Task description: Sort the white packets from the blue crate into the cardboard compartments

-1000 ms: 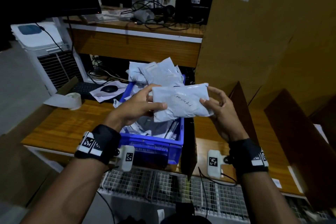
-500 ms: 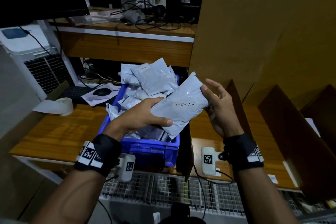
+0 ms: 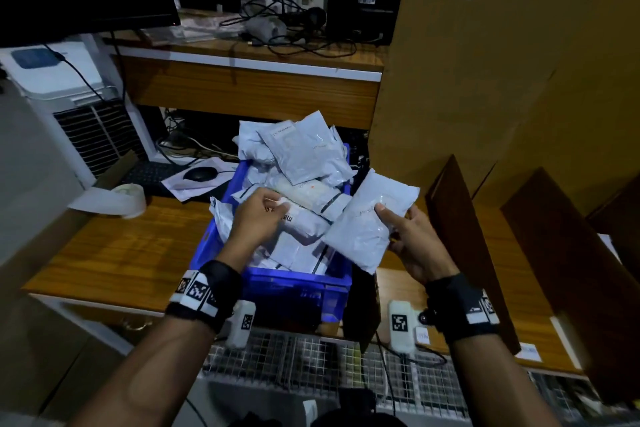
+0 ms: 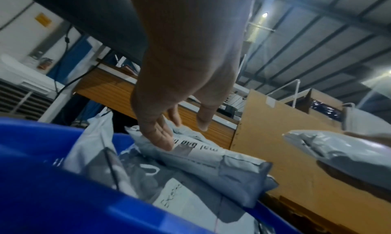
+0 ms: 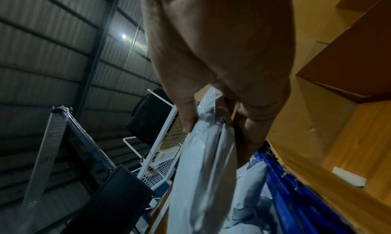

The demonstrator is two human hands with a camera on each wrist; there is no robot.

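Note:
A blue crate (image 3: 298,282) heaped with several white packets sits at the desk's front edge. My right hand (image 3: 403,236) holds one white packet (image 3: 367,218) over the crate's right rim, thumb on its face and fingers behind; the right wrist view shows the same packet (image 5: 203,162) pinched. My left hand (image 3: 258,215) hovers over the pile with straight fingers, fingertips (image 4: 162,142) touching a printed packet (image 4: 201,155) in the crate (image 4: 52,195). Brown cardboard dividers (image 3: 460,236) forming compartments stand just right of the crate.
A tall cardboard back wall (image 3: 502,80) rises behind the dividers. A tape roll (image 3: 130,199), a mouse (image 3: 201,173) on paper and a keyboard lie left of the crate. A wooden shelf (image 3: 249,94) with cables runs behind; a wire rack (image 3: 311,367) sits below the desk.
My left hand let go of the packet and dropped onto the pile in the crate. My right hand now holds the packet alone, shifted right towards the dividers.

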